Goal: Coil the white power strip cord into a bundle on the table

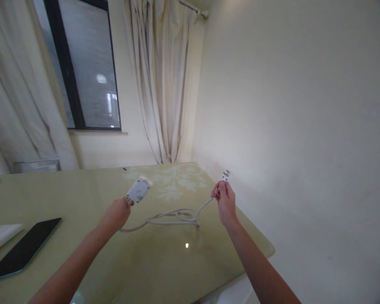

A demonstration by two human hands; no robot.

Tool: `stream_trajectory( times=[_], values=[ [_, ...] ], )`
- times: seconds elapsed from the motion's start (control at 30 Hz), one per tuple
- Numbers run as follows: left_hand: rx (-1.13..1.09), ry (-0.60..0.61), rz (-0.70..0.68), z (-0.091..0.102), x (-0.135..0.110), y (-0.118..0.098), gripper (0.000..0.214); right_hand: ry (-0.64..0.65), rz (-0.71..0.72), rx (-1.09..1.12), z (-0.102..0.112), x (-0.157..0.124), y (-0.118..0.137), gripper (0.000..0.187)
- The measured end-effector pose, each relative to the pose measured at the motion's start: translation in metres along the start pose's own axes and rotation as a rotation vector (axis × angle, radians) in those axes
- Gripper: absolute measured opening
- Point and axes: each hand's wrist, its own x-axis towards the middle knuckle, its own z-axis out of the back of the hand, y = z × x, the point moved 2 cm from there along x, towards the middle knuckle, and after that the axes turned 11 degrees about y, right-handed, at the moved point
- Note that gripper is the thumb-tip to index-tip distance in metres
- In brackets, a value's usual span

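Observation:
My left hand (119, 214) is closed around the near end of a white socket block (139, 189), which is tilted up above the table. A white three-pin plug (225, 175) is pinched in the fingers of my right hand (224, 198), its metal prongs pointing up and away from me. From the plug a pale cord (174, 214) runs down to a loose coil on the table between my hands. The cord's other side leads left, passing behind or under my left wrist.
A glossy green table (145, 270) with a pale leaf pattern stands against the wall (304, 126) on the right. At left lie a flat black panel (27, 248) and a white object (3, 234). Curtains (166, 84) and a window (88, 63) are behind.

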Motion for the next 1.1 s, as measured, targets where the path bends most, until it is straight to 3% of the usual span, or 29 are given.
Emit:
stream_trajectory(
  times=[0.1,0.23,0.37,0.47,0.53,0.63,0.8,1.1],
  values=[
    [0.034,0.049,-0.024,-0.012,-0.008,-0.006,0.027,0.098,-0.031,0.021,-0.013,-0.015,-0.008,0.042],
    [0.161,0.074,-0.193,-0.018,-0.033,-0.015,0.035,0.132,-0.09,0.054,-0.021,-0.025,-0.012,0.045],
    [0.439,0.141,-0.315,-0.022,-0.068,-0.03,0.059,0.169,-0.112,0.047,-0.027,-0.026,-0.014,0.047],
    [0.601,0.215,-0.328,-0.029,-0.087,-0.041,0.085,0.197,-0.101,0.03,-0.033,-0.026,-0.016,0.047],
    [0.645,0.255,-0.321,-0.034,-0.093,-0.046,0.089,0.219,-0.092,0.016,-0.036,-0.025,-0.018,0.046],
    [0.676,0.262,-0.355,-0.035,-0.094,-0.052,0.079,0.222,-0.084,0.001,-0.037,-0.023,-0.022,0.047],
    [0.732,0.201,-0.427,-0.029,-0.088,-0.059,0.036,0.18,-0.076,0.014,-0.033,-0.018,-0.03,0.049],
    [0.792,0.061,-0.551,-0.023,-0.084,-0.047,0.037,0.096,-0.101,0.05,-0.023,-0.012,-0.039,0.05]
  ],
)
